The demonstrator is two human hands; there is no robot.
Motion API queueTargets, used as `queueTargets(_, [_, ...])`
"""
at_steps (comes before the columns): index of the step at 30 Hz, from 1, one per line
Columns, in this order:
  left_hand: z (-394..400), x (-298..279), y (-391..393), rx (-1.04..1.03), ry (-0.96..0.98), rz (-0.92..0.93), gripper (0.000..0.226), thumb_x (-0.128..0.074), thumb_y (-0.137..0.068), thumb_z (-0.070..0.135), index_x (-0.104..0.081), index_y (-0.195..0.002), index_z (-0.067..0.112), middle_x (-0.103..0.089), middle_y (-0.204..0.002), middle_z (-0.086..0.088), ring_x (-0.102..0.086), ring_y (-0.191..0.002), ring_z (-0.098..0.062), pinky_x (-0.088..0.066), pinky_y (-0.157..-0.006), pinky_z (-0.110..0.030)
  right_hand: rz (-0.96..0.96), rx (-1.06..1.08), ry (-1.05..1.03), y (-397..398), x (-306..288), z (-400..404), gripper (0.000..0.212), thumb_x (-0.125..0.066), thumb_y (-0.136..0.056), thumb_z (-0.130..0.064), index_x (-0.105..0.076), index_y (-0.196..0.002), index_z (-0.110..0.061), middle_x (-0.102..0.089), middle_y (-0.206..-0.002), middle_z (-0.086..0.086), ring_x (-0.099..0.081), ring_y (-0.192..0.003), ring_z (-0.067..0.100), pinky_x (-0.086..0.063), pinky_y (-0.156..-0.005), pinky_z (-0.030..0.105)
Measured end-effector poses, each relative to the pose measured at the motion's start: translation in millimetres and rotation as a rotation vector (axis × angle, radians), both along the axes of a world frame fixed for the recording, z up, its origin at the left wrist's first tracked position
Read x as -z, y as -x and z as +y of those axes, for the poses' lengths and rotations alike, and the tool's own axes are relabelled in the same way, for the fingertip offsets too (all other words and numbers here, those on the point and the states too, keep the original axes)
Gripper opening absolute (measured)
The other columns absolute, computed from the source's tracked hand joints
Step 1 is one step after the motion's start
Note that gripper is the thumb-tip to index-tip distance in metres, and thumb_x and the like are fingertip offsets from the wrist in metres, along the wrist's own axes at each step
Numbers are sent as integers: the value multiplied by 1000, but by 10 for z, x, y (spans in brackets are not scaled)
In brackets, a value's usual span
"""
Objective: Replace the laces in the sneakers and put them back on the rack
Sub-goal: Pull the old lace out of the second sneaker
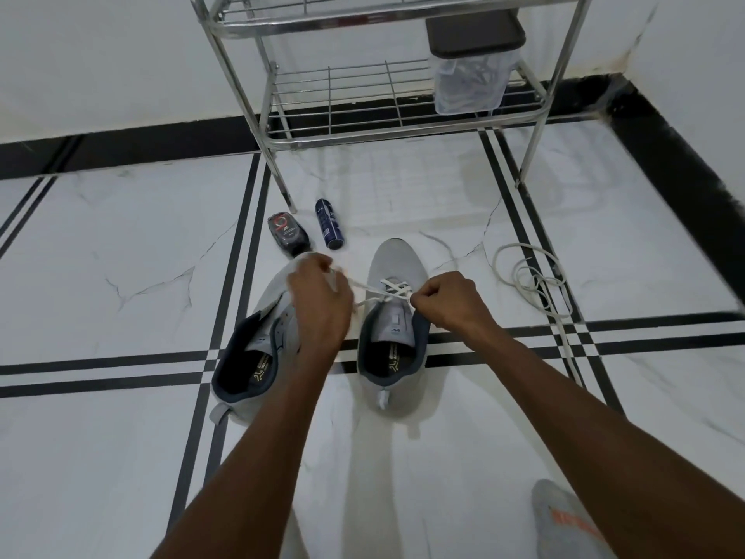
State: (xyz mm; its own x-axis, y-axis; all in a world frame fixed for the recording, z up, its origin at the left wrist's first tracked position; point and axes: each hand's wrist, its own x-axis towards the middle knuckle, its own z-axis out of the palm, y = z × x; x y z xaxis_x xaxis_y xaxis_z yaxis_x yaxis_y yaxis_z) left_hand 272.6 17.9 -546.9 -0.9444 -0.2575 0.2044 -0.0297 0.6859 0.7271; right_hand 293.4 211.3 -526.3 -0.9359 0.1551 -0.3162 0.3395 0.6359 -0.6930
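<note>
Two grey sneakers stand side by side on the white tiled floor. The right sneaker (397, 260) has a white lace (393, 287) crossed through its front eyelets. My left hand (320, 298) is closed on one end of that lace, over the left sneaker (252, 357). My right hand (447, 296) is closed on the other end, at the right sneaker's side. The lace runs taut between both hands. The left sneaker shows no lace; its front is hidden under my left hand. A second white lace (532, 276) lies loose on the floor to the right.
A metal shoe rack (403, 123) stands against the wall ahead, with a clear lidded container (469, 78) on its lower shelf. A dark blue spray can (328, 223) and a black polish bottle (288, 235) lie by the rack's left leg. My knee (564, 518) shows at bottom right.
</note>
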Motion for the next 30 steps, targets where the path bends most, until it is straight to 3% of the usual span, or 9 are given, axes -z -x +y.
queueTargets(3, [209,102,-45,418,235,-41,17,-72,-85,29,-70,-99,20,-61,-110,0,-49,-109,-26,-39,-91,-36,17,-12,-10,-6,-37,-20,21,-66,-84,-22,-78,-79,-6,-76,-81,10,-70,-78,23,-60,-76,38])
queueTargets(7, [398,81,-53,520,574,-18,16,-67,-88,27,-74,-100,18,-64,-119,1,-47,-116,-29,-37,-89,-43,12,-24,-4,-20,-30,-26,18,-67,-84,-23,-79,-78,-10,-75,-79,3,-69,-79,18,-57,-75,33])
queueTargets(9, [335,41,-37,385,456,52,9,-65,-87,20,-73,-90,18,-69,-104,0,-53,-105,-26,-39,-84,-41,14,-10,-17,-12,-11,-7,21,-67,-85,-25,-79,-77,-9,-75,-79,5,-68,-79,20,-57,-74,32])
queueTargets(11, [140,-81,48,-49,84,73,9,-63,-88,20,-70,-84,17,-70,-91,-5,-62,-92,-25,-43,-74,-33,8,-3,-20,-1,-2,4,22,-68,-85,-26,-79,-76,-9,-75,-78,5,-68,-79,20,-55,-72,30])
queueTargets(14, [-245,-252,190,-518,-156,-38,16,-58,-91,16,-70,-101,13,-71,-108,-9,-61,-110,-31,-37,-79,-26,7,16,-17,0,17,13,20,-67,-83,-24,-79,-76,-9,-75,-78,4,-68,-79,19,-56,-73,31])
queueTargets(19, [58,-288,-20,-25,119,-121,52,-64,-75,13,-58,-126,21,-44,-142,-6,-30,-135,-36,-30,-106,-48,11,11,-18,-1,7,-20,22,-67,-83,-24,-78,-74,-8,-75,-76,6,-68,-77,21,-57,-72,33])
queueTargets(24, [409,-25,-165,360,450,-99,19,-64,-84,33,-74,-100,27,-50,-137,2,-31,-131,-32,-25,-102,-46,10,-4,-33,18,-6,-66,23,-66,-82,-24,-75,-65,-9,-72,-70,6,-68,-74,22,-55,-69,33])
queueTargets(27, [399,7,-122,372,506,-83,17,-62,-92,25,-77,-98,21,-60,-127,2,-39,-126,-31,-28,-99,-45,7,-10,-40,11,26,-56,23,-67,-82,-26,-73,-64,-14,-73,-72,2,-68,-77,22,-55,-70,31])
queueTargets(30, [190,-119,-15,-35,174,-69,15,-60,-93,21,-73,-100,15,-64,-117,-5,-49,-116,-31,-39,-93,-46,6,2,-29,3,50,-39,22,-68,-82,-29,-76,-68,-14,-74,-75,2,-68,-77,21,-56,-70,31])
